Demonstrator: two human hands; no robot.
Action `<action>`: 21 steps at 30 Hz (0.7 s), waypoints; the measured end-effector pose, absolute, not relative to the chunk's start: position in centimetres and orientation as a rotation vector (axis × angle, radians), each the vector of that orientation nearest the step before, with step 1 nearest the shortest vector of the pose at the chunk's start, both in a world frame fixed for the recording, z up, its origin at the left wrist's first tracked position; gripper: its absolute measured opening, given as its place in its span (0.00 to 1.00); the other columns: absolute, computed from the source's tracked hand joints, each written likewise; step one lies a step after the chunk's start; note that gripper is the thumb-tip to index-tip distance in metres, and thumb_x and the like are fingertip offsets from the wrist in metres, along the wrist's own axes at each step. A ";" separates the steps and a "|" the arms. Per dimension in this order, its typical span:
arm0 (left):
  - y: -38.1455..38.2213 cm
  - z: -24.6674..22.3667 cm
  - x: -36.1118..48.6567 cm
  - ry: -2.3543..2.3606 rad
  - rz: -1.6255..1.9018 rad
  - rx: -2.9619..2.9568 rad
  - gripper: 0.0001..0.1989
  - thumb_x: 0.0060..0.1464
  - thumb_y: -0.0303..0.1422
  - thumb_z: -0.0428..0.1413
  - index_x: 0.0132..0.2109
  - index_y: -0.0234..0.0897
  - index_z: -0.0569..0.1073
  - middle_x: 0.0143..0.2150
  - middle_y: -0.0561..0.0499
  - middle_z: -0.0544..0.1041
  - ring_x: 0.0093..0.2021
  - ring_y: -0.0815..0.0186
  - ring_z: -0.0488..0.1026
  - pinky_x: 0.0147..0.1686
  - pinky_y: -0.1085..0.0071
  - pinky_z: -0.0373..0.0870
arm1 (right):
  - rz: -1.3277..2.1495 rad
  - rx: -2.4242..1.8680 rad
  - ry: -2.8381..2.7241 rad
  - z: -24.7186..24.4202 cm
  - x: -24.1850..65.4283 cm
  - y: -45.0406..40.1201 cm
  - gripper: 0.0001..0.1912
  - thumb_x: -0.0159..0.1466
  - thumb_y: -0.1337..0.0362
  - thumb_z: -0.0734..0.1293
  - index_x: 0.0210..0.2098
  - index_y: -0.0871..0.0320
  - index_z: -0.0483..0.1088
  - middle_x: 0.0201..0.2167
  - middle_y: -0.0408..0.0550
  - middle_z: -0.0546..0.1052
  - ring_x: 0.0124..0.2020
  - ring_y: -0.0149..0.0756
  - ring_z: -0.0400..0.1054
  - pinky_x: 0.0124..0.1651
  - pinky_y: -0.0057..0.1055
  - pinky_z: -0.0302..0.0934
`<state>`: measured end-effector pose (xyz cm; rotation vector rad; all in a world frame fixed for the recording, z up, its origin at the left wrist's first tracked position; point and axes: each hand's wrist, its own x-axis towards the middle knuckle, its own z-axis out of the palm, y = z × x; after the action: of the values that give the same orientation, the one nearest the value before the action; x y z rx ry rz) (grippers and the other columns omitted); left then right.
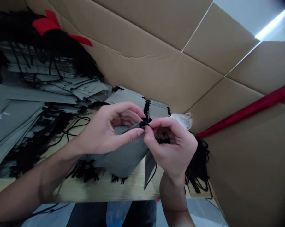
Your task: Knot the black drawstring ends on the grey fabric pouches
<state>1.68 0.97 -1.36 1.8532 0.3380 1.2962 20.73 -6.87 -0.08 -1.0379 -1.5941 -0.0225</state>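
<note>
Both hands meet at a small knotted bunch of black cord (pixel 145 122) at the edge of a grey flat sheet or bag (pixel 130 154). My left hand (pixel 106 129) curves around it from the left, thumb and forefinger tips on either side of the bunch. From the right, my right hand (pixel 173 142) pinches the cord between thumb and forefinger, its other fingers curled in. More black cord shows near the right palm. A narrow grey flap hangs below the right hand with a thin cord beside it. The fingertips partly hide the knot.
Stacks of grey pieces with black cord edges (pixel 19 126) fill the left, below a black cord bundle tied with a red strip (pixel 44 26). More stacks (pixel 156 108) stand behind the hands. Black cords (pixel 200 164) lie at right by clear plastic (pixel 183 119). Cardboard walls (pixel 142 53) enclose the table (pixel 109 192).
</note>
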 end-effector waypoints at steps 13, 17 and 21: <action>0.6 -0.6 1.2 0.395 1.265 1.920 0.03 0.72 0.30 0.68 0.48 0.39 0.89 0.38 0.52 0.91 0.34 0.70 0.88 0.33 0.84 0.80 | 0.274 -1.026 -1.669 1.1 22.8 -7.4 0.16 0.70 0.73 0.75 0.53 0.51 0.84 0.42 0.43 0.85 0.37 0.33 0.77 0.34 0.30 0.68; 0.7 -0.9 1.3 0.353 1.157 1.835 0.05 0.73 0.33 0.67 0.52 0.39 0.81 0.37 0.53 0.89 0.36 0.70 0.86 0.35 0.81 0.79 | 0.401 -1.032 -1.710 0.9 22.5 -7.0 0.07 0.73 0.67 0.80 0.49 0.51 0.84 0.39 0.42 0.85 0.32 0.30 0.76 0.32 0.29 0.69; 1.2 -0.8 0.8 0.399 1.014 1.904 0.10 0.74 0.36 0.65 0.56 0.40 0.74 0.38 0.52 0.86 0.36 0.68 0.80 0.33 0.77 0.75 | 0.386 -1.067 -1.648 0.7 22.6 -6.8 0.03 0.73 0.66 0.80 0.43 0.53 0.83 0.36 0.42 0.84 0.28 0.28 0.73 0.28 0.26 0.67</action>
<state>0.84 1.16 -0.78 1.9043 0.3985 1.0138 22.56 -6.82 0.75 -1.0674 -1.6479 0.3861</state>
